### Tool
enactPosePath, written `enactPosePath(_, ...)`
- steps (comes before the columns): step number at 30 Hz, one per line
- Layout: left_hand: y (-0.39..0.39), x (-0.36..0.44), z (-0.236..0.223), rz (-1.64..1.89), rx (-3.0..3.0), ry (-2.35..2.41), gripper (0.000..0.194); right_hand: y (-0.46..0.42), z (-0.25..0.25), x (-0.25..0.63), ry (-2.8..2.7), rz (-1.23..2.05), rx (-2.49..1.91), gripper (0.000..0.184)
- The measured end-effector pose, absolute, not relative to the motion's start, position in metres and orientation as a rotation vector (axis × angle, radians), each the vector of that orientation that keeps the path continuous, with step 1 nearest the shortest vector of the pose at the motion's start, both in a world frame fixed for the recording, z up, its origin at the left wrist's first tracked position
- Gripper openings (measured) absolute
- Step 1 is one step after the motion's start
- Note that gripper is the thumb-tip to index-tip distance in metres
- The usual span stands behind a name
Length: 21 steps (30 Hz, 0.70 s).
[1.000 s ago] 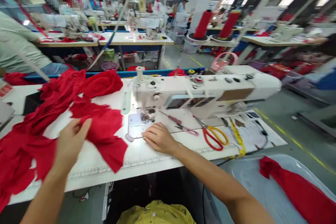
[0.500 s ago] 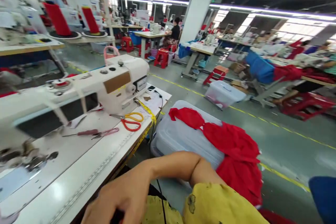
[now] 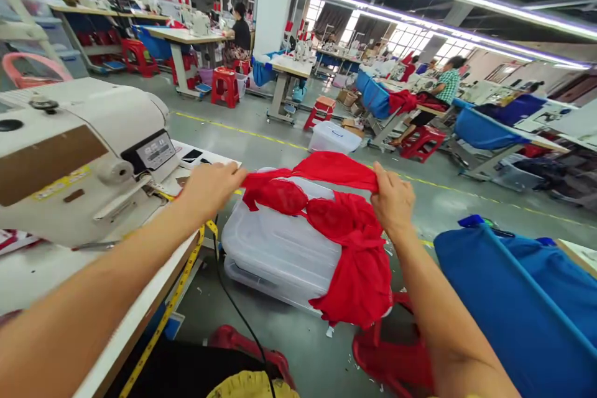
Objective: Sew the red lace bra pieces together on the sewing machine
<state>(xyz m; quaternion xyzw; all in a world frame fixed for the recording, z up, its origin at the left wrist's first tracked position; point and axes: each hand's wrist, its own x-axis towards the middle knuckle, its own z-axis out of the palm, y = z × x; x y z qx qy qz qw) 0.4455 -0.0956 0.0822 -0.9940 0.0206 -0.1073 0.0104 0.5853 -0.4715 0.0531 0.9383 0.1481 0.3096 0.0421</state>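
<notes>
Both my hands are stretched forward over a translucent plastic box (image 3: 275,252). Between them a red bra (image 3: 333,169) is pulled out sideways in the air. My left hand (image 3: 217,183) is closed on its left end, near the corner of the sewing table. The other end is gripped by my right hand (image 3: 394,199), fingers folded over the fabric. Just below, more red bras (image 3: 329,219) lie on the box lid, and red cloth drapes over the box's right side. The fingertips of both hands are partly hidden.
A white sewing machine (image 3: 84,155) stands on the table at left. A yellow tape measure (image 3: 177,289) hangs along the table edge, beside a black cable (image 3: 233,301). Red stools (image 3: 396,354) are below, and a blue cloth bin (image 3: 508,305) is at right. Co-workers sit farther back.
The view has swung right. One bent arm showed low near the table before; now both arms reach forward, with a red bra lifted and stretched between the hands above the box.
</notes>
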Motion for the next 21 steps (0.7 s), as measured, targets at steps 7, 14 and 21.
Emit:
enactPosePath(7,-0.148,0.457,-0.026,0.004,-3.139,0.333,0.058,-0.532,-0.047,0.536,0.254,0.244,2.798,0.054)
enactPosePath(14,-0.131,0.355,-0.051,-0.235,-3.175,0.518,0.045,-0.486,-0.065,0.534,0.362,0.229,2.880,0.047)
enactPosePath(21,-0.132,0.245,-0.038,-0.836,-3.148,0.481,0.038,-0.345,-0.071,0.605,0.787,0.295,2.905,0.035)
